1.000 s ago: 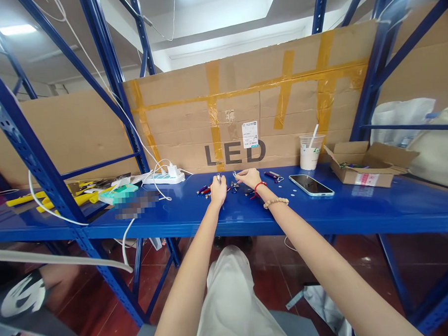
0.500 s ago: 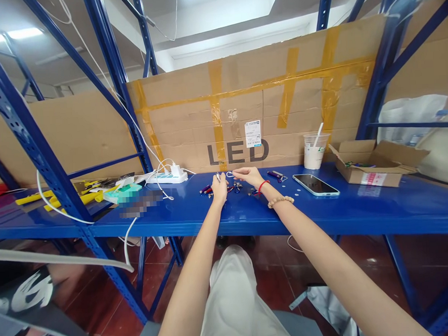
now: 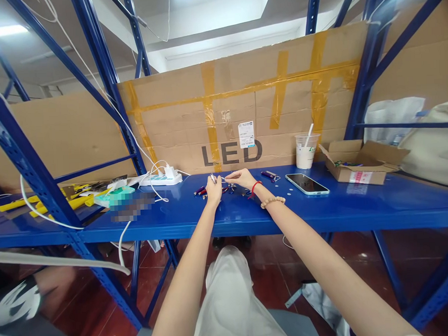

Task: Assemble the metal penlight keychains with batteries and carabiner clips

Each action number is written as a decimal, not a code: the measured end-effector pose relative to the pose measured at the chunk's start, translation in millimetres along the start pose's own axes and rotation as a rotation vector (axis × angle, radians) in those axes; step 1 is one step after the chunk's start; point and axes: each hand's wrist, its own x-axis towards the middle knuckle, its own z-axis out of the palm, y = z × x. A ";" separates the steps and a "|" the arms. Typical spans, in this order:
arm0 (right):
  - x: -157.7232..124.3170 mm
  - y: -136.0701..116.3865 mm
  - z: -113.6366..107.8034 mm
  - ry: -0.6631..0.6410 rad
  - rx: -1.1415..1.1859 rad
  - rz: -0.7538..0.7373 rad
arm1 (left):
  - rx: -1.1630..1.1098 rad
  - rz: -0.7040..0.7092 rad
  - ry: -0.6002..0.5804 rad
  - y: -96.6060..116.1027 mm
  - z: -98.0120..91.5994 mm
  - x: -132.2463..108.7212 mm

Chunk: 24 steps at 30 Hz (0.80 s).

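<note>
Here's the left hand (image 3: 214, 192), closed around a small silvery piece (image 3: 213, 178) that pokes up past the fingers, above the blue table (image 3: 344, 210). Close beside it, the right hand (image 3: 244, 179) pinches a thin pale piece (image 3: 224, 178) at the fingertips — whether the two pieces touch, I can't tell. Small dark and red cylinders (image 3: 200, 191) lie just left of the left hand — and over beyond the right wrist, purple cylinders (image 3: 269, 175), with a phone (image 3: 307, 183) nearby.

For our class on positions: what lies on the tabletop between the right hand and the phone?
Small purple pieces with a silvery loop, plus pale spots, in the head view.
</note>
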 end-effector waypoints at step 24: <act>-6.4 -20.8 5.4 -0.132 0.057 0.079 | 0.121 0.033 0.004 14.9 -3.3 -3.0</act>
